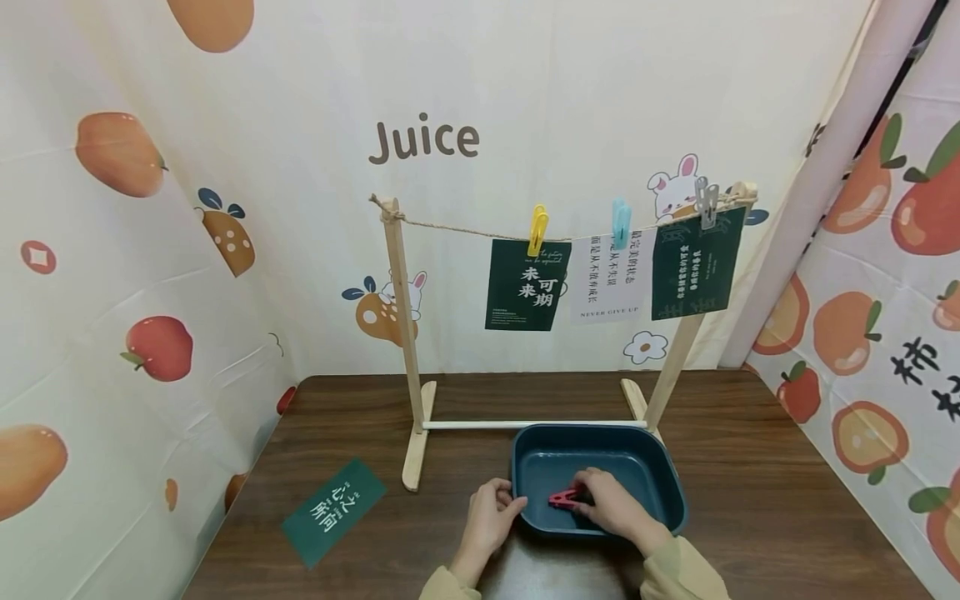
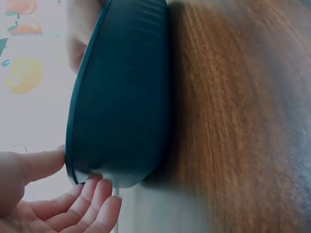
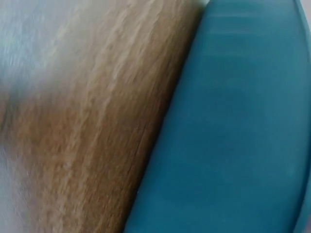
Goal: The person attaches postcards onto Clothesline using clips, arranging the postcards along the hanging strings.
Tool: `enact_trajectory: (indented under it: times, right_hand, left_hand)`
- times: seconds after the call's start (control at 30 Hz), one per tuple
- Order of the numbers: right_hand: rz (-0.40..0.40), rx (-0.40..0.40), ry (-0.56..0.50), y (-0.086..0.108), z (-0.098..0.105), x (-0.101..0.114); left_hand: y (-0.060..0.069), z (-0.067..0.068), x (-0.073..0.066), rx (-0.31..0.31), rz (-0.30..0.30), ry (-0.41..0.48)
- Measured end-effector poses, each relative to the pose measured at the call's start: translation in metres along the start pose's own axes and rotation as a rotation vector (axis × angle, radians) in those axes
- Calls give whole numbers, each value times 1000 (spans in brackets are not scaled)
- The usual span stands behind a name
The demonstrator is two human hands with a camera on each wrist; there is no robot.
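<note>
A dark blue plastic basin (image 1: 678, 500) sits on the table in front of the wooden stand. My right hand (image 1: 609, 502) is inside it and pinches a red clothespin (image 1: 564, 498) just above or at the basin's floor; the exact contact is hidden. At the basin's left side my left hand (image 1: 491, 518) grips the rim, with the thumb (image 2: 41, 165) against the edge and the fingers (image 2: 92, 204) curled under the outer wall. In the right wrist view only the basin's outer wall (image 3: 233, 126) fills the right side; the right hand is almost wholly out of that frame.
A twine line (image 1: 457, 227) spans the wooden stand (image 1: 405, 317). From it hang a green card (image 1: 528, 287) under a yellow clothespin (image 1: 537, 231), a white card (image 1: 609, 287) under a blue one, and another green card (image 1: 693, 271) under a grey one. A loose green card (image 1: 334, 512) lies left.
</note>
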State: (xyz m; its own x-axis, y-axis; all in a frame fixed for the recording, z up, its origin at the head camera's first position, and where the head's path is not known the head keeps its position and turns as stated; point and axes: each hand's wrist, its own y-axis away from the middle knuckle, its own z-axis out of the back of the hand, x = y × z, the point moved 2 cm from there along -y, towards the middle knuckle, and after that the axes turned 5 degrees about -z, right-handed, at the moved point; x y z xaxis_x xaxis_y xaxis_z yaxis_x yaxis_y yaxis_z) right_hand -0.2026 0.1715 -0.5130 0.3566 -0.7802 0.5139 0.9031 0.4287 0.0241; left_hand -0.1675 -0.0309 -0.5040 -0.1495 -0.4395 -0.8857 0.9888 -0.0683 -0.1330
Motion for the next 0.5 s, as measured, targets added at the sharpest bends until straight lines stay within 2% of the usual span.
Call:
enact_trajectory:
  times: [0.13,0.27,0.5]
  right_hand:
    - [-35,-58,-37,3,3,2]
    - [-70,-147,-62,6,6,3]
    - [-209,-262,-176,14,13,9]
  left_hand:
    - [0,3,3,-36,6,9]
    - [2,9,5,-104,-23,2]
    - [6,21,11,-218,-70,-71]
